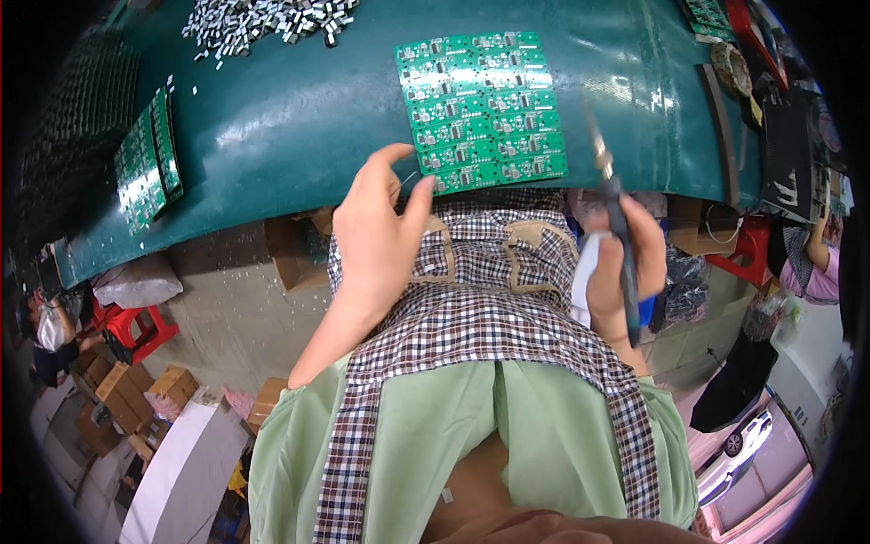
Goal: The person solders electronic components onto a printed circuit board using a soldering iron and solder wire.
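Note:
A green circuit board panel [489, 113], with repeated units carrying small parts, lies on the teal table mat. At its near left corner, my left hand [376, 213] has its thumb tip against the board edge and its index finger curved. A short thin silvery wire [409, 179] shows between that thumb and finger. In my right hand [642, 249], off the near right corner of the panel, is a soldering iron [614, 204] with a dark handle. Its metal tip points away from me and is blurred. Something white [584, 276] shows beside the right palm.
More green boards [149, 168] stand at the table's left, beside dark stacked trays [77, 118]. Small metal parts [267, 23] are heaped at the far edge. A dark bar [719, 136] and a round brown coil [730, 68] lie at right. Red stools [136, 331] stand below.

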The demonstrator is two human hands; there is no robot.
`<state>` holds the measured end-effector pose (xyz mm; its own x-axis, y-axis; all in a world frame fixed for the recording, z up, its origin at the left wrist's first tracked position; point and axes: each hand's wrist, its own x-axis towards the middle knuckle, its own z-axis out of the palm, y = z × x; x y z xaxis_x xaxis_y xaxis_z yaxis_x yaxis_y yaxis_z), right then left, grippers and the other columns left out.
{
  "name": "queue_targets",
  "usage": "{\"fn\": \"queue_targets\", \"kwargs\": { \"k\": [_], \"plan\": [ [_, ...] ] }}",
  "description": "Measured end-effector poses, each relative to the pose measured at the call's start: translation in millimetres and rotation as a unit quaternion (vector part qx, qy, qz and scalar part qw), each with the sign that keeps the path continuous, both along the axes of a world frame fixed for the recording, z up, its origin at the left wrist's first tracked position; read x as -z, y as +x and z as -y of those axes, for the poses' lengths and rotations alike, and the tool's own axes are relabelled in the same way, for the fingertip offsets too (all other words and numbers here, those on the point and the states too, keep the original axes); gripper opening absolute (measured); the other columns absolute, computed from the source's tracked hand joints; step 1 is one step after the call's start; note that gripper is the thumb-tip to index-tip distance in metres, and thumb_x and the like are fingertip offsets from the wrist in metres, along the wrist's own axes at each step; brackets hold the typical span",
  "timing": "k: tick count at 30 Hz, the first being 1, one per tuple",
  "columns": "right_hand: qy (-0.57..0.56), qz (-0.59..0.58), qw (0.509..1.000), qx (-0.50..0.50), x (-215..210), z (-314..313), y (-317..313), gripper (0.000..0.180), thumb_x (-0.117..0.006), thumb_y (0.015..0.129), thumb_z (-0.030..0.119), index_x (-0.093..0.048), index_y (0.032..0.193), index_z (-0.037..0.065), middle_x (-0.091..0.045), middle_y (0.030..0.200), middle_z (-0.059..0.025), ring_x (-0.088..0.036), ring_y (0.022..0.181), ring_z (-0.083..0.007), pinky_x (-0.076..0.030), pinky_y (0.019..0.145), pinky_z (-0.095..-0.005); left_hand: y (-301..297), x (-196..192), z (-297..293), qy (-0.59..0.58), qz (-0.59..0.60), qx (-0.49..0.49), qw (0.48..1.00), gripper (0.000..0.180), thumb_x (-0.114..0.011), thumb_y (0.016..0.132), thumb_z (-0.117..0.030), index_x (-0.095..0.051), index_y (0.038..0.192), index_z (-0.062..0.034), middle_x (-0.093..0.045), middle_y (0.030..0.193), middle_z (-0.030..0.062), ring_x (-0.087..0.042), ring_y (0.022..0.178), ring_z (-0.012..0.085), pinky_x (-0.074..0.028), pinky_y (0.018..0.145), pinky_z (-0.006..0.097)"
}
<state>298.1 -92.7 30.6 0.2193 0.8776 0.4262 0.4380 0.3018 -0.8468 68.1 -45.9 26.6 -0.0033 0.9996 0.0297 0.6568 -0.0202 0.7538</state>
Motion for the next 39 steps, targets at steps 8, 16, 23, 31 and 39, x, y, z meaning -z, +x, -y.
{"fn": "queue_targets", "kwargs": {
  "k": [8, 16, 23, 31, 39],
  "plan": [
    [0.024, 0.101, 0.995, -0.003, 29.3, -42.9, -21.4, 0.052, -0.071, 0.073, -0.005, -0.055, 0.123, 0.001, -0.063, 0.105, -0.0184, -0.065, 0.093, -0.0276, -0.054, 0.076, -0.0323, 3.8, 2.5, -10.1, -0.091, 0.311, -0.045, 0.945, 0.036, -0.056, 0.092, -0.005, -0.047, 0.126, 0.0007, -0.053, 0.077, -0.0032, -0.038, 0.056, 0.0013, -0.028, 0.048, 0.019],
    [0.136, 0.444, 0.882, 0.076, 10.8, -204.6, 94.5, 0.023, -0.059, 0.084, 0.009, -0.062, 0.106, 0.016, -0.056, 0.066, -0.0061, -0.059, 0.060, -0.0243, -0.046, 0.051, -0.0354, -164.0, -28.4, -27.1, 0.028, 0.357, -0.244, 0.901, 0.038, -0.053, 0.095, -0.011, -0.049, 0.130, 0.0008, -0.048, 0.075, -0.0051, -0.027, 0.046, -0.0005, -0.018, 0.039, 0.019],
    [0.107, 0.630, 0.769, 0.031, 14.3, -302.7, 126.5, 0.042, -0.062, 0.081, 0.013, -0.057, 0.123, 0.016, -0.065, 0.096, -0.0092, -0.065, 0.085, -0.0269, -0.053, 0.069, -0.0386, -340.9, -50.9, -33.4, 0.115, 0.281, -0.389, 0.870, 0.032, -0.049, 0.096, -0.011, -0.054, 0.126, -0.0014, -0.041, 0.063, -0.0080, -0.030, 0.045, 0.0006, -0.021, 0.038, 0.018],
    [0.083, 0.684, 0.724, 0.014, 38.3, -312.9, 147.5, 0.038, -0.060, 0.081, 0.008, -0.058, 0.119, 0.011, -0.063, 0.092, -0.0086, -0.063, 0.081, -0.0226, -0.052, 0.065, -0.0348, -365.3, -16.6, -42.4, 0.026, 0.280, -0.374, 0.884, 0.034, -0.043, 0.096, -0.008, -0.051, 0.128, 0.0007, -0.041, 0.065, -0.0065, -0.029, 0.044, 0.0013, -0.019, 0.037, 0.019],
    [0.131, 0.725, 0.665, 0.126, 30.5, -329.9, 173.5, 0.040, -0.054, 0.082, 0.005, -0.057, 0.121, 0.016, -0.059, 0.077, -0.0060, -0.063, 0.064, -0.0205, -0.051, 0.053, -0.0313, -363.2, 13.5, -47.6, 0.058, 0.062, -0.401, 0.912, 0.030, -0.047, 0.095, -0.012, -0.059, 0.121, 0.0002, -0.043, 0.062, -0.0061, -0.033, 0.046, 0.0027, -0.026, 0.041, 0.022]
  ]
}}
